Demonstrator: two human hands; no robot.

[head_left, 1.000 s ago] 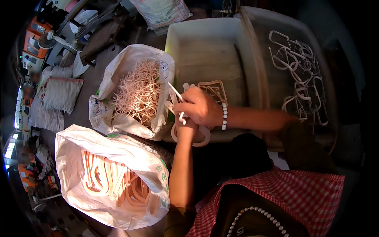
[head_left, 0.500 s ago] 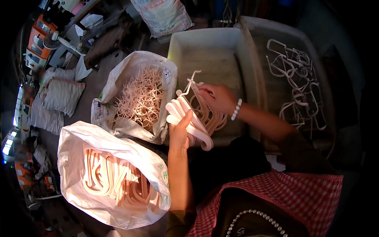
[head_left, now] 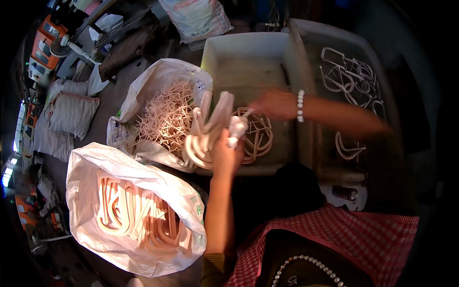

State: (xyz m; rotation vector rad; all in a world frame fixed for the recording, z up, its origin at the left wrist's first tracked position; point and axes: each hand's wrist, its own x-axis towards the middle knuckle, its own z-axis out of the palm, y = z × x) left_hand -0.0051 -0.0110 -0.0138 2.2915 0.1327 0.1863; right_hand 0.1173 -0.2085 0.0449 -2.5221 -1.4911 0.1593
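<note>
My left hand is closed around a bundle of pale, hook-shaped plastic pieces, held above the near left corner of a pale tub. The bundle is blurred by motion, with its long ends pointing up and its curves to the left. Whitish rounded ends stick out on the right side of the fist. Just right of them is my right hand, wearing a white bead bracelet. Its fingers are smeared, close to a thin pale tip. Below, more curved plastic pieces lie in the tub.
At left, a white sack contains large curved pieces, and another sack contains thin branched scraps. A second tub at right contains looped plastic pieces. Filled sacks lie farther left; another sack stands behind.
My left hand has turned, swinging the bundle leftward and up. My right hand has moved right, away from the bundle. The branched thin piece above the bundle no longer shows there.
</note>
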